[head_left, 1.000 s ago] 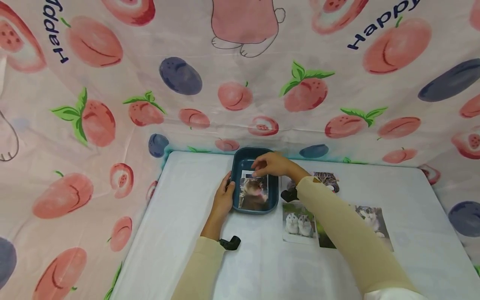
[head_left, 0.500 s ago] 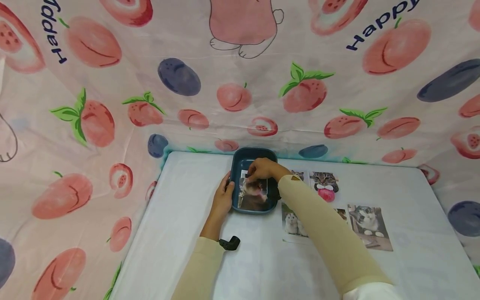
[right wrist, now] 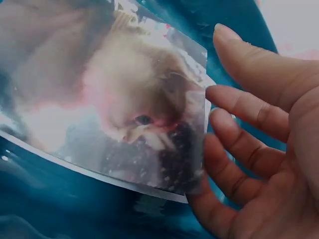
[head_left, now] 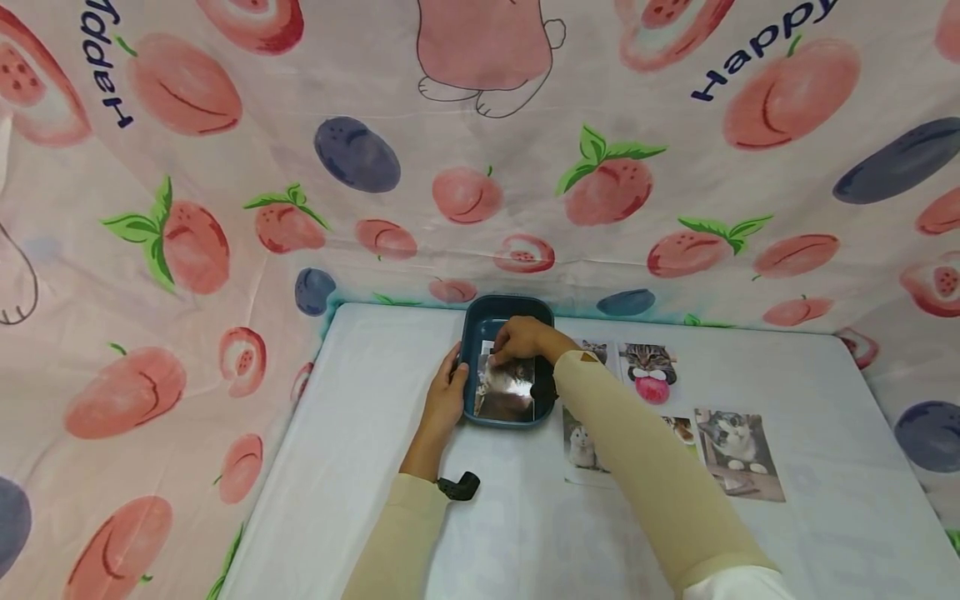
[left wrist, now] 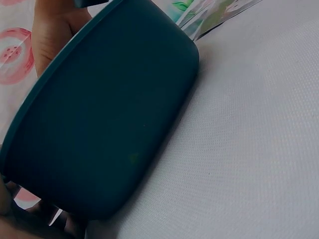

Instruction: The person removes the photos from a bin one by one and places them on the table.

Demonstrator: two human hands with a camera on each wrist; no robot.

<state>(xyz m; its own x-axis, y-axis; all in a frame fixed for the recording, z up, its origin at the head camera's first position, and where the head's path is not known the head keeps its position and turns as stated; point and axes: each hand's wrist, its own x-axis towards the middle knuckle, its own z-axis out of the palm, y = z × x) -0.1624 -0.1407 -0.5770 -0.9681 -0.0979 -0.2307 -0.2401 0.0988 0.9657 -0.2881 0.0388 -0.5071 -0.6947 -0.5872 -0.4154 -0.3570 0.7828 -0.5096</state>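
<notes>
A dark teal plastic tray stands near the table's back edge. My left hand grips its left side, thumb at the rim; the left wrist view shows the tray's outer wall close up, fingers at its lower end. Inside the tray lie photo cards, the top one a glossy animal picture. My right hand reaches in over the cards. In the right wrist view, its fingertips meet the edge of the top photo card, while the thumb stays apart from the card.
Right of the tray, several animal photo cards lie in rows on the white table: a cat with a pink ball, a grey-white cat, white hamsters. My right sleeve covers part of them. A fruit-print cloth hangs behind.
My right hand has lowered and shifted left into the tray, to the photo card's upper edge. Glare on the top card has changed. The left hand stays in place on the tray.
</notes>
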